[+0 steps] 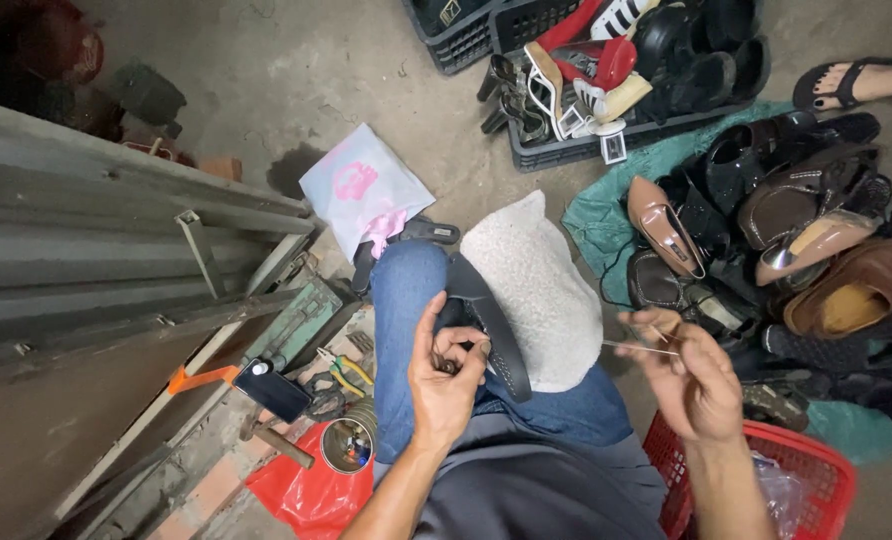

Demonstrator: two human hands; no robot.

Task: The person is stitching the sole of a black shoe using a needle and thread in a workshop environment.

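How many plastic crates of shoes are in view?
2: a dark crate at the top centre, mostly cut off, and a grey crate right of it, heaped with shoes. Others may lie outside the frame.

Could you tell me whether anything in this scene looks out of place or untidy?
Nothing looks damaged or spilled. The shoes on the green sheet lie in a jumbled heap, unpaired. Tools are scattered beside the person's left hand.

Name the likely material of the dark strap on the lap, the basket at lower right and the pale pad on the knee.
Strap: probably leather or imitation, matt black with punched holes. Basket: red plastic, moulded lattice wall. Pad: looks like fleece or wool, nubbly off-white surface.
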